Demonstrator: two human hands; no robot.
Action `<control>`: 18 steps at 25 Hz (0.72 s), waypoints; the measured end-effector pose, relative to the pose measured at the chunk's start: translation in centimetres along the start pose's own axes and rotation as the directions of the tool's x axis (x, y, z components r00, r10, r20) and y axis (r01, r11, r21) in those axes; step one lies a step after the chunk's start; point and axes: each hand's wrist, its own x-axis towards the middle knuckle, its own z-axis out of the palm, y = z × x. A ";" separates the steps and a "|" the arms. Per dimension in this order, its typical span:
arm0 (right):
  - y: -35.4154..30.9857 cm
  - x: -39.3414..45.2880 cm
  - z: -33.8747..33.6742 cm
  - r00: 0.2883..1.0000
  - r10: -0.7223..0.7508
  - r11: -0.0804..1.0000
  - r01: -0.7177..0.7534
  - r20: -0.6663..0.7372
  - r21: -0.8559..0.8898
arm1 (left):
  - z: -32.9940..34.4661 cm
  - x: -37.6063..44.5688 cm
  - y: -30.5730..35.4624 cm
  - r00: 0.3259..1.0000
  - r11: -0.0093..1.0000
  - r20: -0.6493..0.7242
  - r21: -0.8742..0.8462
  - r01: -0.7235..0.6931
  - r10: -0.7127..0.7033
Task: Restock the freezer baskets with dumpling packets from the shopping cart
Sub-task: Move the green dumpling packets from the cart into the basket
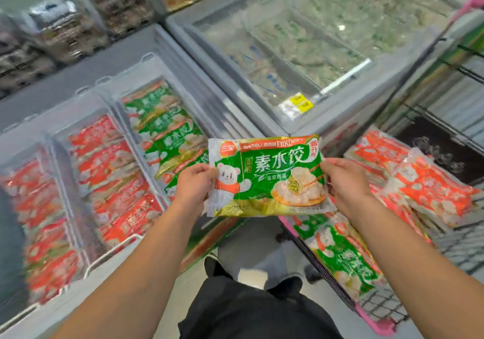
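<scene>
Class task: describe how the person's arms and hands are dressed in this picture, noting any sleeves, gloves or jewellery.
The left hand and right hand are bare, without gloves. Both forearms are uncovered as far as the picture shows; no sleeve, watch, ring or bracelet is visible.

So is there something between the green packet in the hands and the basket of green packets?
Nothing visible. The green packet, held by the left hand and right hand, has open air toward the uncovered green basket.
</scene>
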 end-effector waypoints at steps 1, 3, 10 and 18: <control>-0.2 0.0 1.8 1.000 -0.012 1.000 0.012 0.018 -0.007 | -1.7 0.8 -0.1 1.000 1.000 -0.006 -0.018 0.006 -0.006; -0.4 -0.7 6.5 0.999 -0.014 0.999 0.016 0.050 -0.044 | -6.0 2.0 -0.2 0.999 0.999 -0.035 -0.049 0.018 -0.019; -0.3 -2.6 22.3 0.987 0.003 0.981 0.028 0.159 -0.194 | -18.8 6.7 0.1 0.986 0.993 -0.157 -0.108 0.037 -0.054; -0.8 -0.1 33.5 0.969 -0.004 0.913 0.105 0.248 -0.394 | -24.8 12.7 -0.7 0.950 0.977 -0.275 -0.193 0.093 -0.145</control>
